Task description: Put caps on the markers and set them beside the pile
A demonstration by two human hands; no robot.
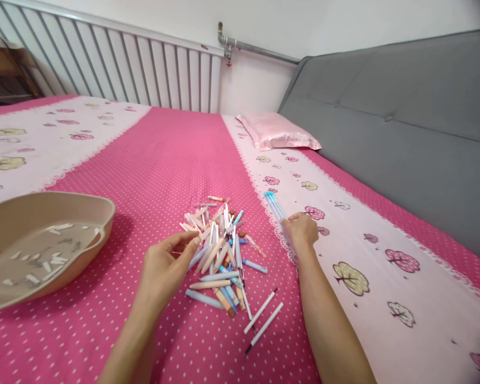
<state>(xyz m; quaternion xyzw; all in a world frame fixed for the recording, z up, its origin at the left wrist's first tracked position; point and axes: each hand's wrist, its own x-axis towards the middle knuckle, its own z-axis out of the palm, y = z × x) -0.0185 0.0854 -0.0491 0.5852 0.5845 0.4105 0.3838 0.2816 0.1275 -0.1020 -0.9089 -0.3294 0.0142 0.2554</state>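
Observation:
A loose heap of pen parts (220,250) lies on the bed: pastel barrels, caps and thin white refills. My left hand (168,261) reaches to the heap's left edge. Its thumb and forefinger are brought together there; whatever is between them is hidden among the parts. To the right of the heap, my right hand (302,229) is closed on the near end of several light-blue pens (275,205). These lie side by side, their bright blue ends pointing away from me. Two white refills (266,328) with dark tips lie apart, nearer to me.
A beige basin (104,213) at the left holds several short white pieces and some grey ones. The pink dotted bedspread (176,144) lies beneath everything. Farther back are a pink pillow (278,130), a grey headboard (400,106) and a white radiator (144,64).

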